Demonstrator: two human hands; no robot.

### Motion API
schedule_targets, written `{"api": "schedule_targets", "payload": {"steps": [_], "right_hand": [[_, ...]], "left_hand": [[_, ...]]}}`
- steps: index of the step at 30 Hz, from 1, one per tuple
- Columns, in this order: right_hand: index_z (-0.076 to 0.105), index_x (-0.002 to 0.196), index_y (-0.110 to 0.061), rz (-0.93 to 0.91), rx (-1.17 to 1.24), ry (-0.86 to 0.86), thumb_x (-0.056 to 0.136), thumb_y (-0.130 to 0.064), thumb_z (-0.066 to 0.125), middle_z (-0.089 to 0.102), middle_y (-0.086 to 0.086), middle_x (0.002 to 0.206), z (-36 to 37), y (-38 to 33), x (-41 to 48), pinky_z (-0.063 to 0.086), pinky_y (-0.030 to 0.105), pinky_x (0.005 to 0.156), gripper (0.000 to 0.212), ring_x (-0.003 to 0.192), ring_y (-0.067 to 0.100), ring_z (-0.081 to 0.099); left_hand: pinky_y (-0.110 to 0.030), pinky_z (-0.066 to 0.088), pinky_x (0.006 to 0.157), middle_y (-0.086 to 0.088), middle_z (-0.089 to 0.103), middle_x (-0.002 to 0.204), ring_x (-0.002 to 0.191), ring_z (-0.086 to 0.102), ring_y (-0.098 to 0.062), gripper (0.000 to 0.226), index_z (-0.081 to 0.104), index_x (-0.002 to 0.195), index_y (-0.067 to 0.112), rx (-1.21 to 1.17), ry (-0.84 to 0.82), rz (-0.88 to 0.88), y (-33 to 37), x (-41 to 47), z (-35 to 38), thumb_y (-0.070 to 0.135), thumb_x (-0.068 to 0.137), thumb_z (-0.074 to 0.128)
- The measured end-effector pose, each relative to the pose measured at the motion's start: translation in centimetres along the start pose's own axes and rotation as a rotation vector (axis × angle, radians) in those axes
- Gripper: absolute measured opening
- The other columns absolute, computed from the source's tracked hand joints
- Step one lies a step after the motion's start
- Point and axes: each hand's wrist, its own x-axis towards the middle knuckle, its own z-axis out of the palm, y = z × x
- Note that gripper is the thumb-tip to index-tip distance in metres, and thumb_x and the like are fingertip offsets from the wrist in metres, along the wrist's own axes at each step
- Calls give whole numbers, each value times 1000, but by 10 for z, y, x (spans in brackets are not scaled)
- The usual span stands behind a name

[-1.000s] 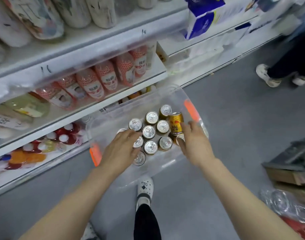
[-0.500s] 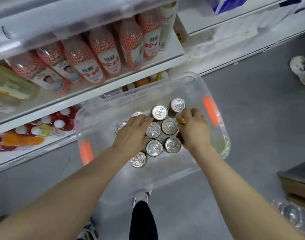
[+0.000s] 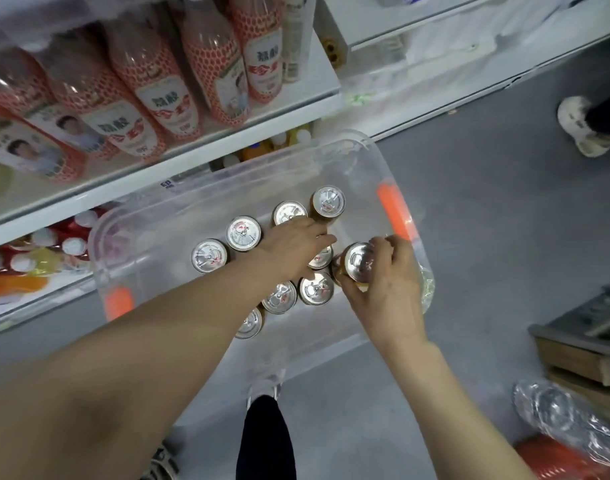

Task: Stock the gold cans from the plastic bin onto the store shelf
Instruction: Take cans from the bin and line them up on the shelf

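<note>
A clear plastic bin (image 3: 362,147) with orange handles sits on the floor below the store shelf (image 3: 179,161). Several gold cans (image 3: 243,233) with silver tops stand upright inside it. My right hand (image 3: 388,282) grips one gold can (image 3: 358,259) by its side, raised slightly above the others at the bin's right end. My left hand (image 3: 289,245) lies palm-down over the middle cans, its fingers spread over a can top (image 3: 321,258). Whatever is under the palm is hidden, so its grip is unclear.
Large pink-netted bottles (image 3: 165,98) lie on the shelf above the bin, and small coloured bottles (image 3: 37,258) fill the shelf below. Another person's shoe (image 3: 580,128) is at the far right. Boxes (image 3: 580,344) and wrapped goods (image 3: 566,420) sit at the lower right. My leg (image 3: 265,441) stands behind the bin.
My view has closed in on the bin. My right hand has wrapped around a can at the bin's right end and raised it. My left hand has shifted right across the can tops.
</note>
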Motion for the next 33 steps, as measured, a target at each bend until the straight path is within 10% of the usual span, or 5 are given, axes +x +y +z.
{"api": "schedule_targets", "payload": {"steps": [9, 19, 33], "right_hand": [[52, 102, -5, 31, 71, -48, 67, -26, 86, 60, 11, 87, -9, -3, -5, 46, 35, 56, 53, 70, 33, 59], [53, 105, -5, 49, 11, -16, 70, -30, 81, 61, 12, 91, 1, -2, -6, 48, 37, 61, 52, 76, 34, 60], [45, 135, -20, 137, 325, -48, 83, -40, 70, 52, 1, 129, -79, -64, -26, 28, 16, 88, 62, 113, 12, 47]], "left_hand": [[-35, 38, 84, -2, 57, 115, 107, 53, -29, 49, 50, 132, 33, 2, -11, -91, 7, -14, -13, 29, 85, 67], [-38, 37, 90, -3, 58, 119, 100, 58, -26, 61, 41, 132, 25, 333, 22, -75, 12, -8, -1, 19, 76, 66], [-25, 37, 91, 0, 42, 137, 118, 50, -21, 68, 41, 134, 22, -473, 365, -352, 29, -160, -100, 34, 78, 77]]}}
